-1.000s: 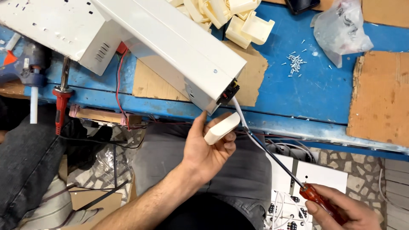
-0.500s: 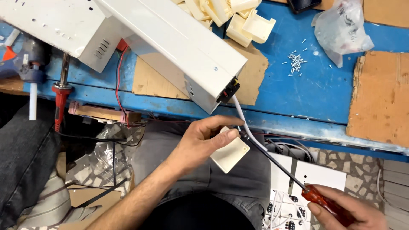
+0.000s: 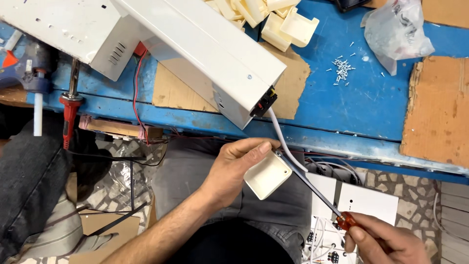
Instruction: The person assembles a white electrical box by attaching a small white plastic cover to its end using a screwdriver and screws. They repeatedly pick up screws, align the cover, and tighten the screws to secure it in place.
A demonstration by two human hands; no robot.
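Left hand (image 3: 229, 173) closed around a small cream box (image 3: 267, 175), thumb on top, open side of the box facing up. Right hand (image 3: 386, 242) wrapped tight on the red handle of a screwdriver (image 3: 312, 188). Long thin metal part of the screwdriver reaching up and over to the corner of the small cream box, tip touching it or just beside it, hard to tell which. Hands well apart, joined only by that tool.

Just above the left hand, a big white metal case (image 3: 205, 54) lying tilted on the blue table (image 3: 337, 107), with a white wire (image 3: 286, 144) coming out of its end and running down past the small box. Under the case, flat brown cardboard (image 3: 173, 93). Above the hands, further back, a pile of more cream boxes (image 3: 273, 17). Above the right hand, a little heap of small screws (image 3: 342, 68) and a clear plastic bag (image 3: 395, 32). Far off to the left of the left hand, a red-handled soldering iron (image 3: 71, 102) hanging over the table edge. Below the right hand, white boards with wires (image 3: 366, 203), low down near the floor.
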